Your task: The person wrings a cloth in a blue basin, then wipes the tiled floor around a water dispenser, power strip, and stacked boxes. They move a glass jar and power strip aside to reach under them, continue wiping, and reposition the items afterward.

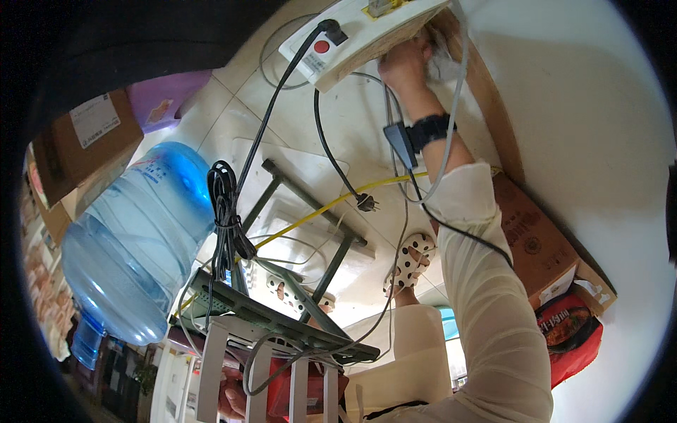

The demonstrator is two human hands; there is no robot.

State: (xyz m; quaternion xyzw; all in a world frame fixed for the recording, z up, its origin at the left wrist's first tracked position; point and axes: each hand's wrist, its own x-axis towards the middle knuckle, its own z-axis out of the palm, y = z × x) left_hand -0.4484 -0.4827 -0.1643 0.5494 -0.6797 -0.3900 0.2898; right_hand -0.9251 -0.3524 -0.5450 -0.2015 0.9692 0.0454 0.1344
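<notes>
My right hand (404, 64), with a black band (429, 131) at the wrist, reaches beside the underside of a white power strip (365, 45). Its fingers are partly hidden and blurred near some translucent material (443, 63). One black plug (333, 33) sits in the strip, close to a red button. A loose black plug (366, 202) hangs on its cord below. At the lower left, a hand (231, 394), seemingly my left, shows partly behind white slats (258, 378), near a red container (296, 388); its grip is hidden.
A large blue water bottle (143, 238) and cardboard box (84, 143) stand left. Bundled black cable (225, 217), grey cables and a yellow cable (322, 209) cross a dark metal frame (317, 203). At right are a brown carton (534, 238) and red package (571, 338).
</notes>
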